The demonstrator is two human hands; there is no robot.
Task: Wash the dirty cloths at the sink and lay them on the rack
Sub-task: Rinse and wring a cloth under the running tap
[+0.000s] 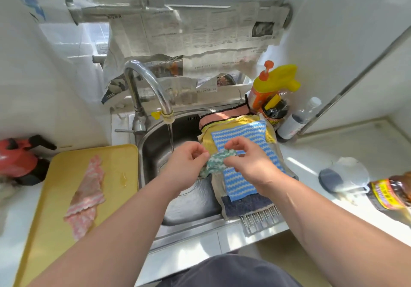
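Both forearms [124, 231] are stretching up from the bottom edge over the sink [153, 151] at frame centre. The left hand [189, 164] and right hand [246, 160] are meeting there, each pinching the bunched green cloth [216, 163] just right of the water stream [170, 140].

Home kitchen, small and lived-in. Steel sink [151, 151] set in white desk [367, 144], curved tap [146, 80] with water flowing. Yellow pump bottle [273, 82] and dark sauce bottle [275, 111] stand in corner behind sink; second sauce bottle [389, 194] at right edge. Wall behind tap covered in newspaper [189, 33]. Yellow tray [115, 164] left of sink. Wire rack [260, 219] across sink's right side, cloths [240, 131] spread on it.
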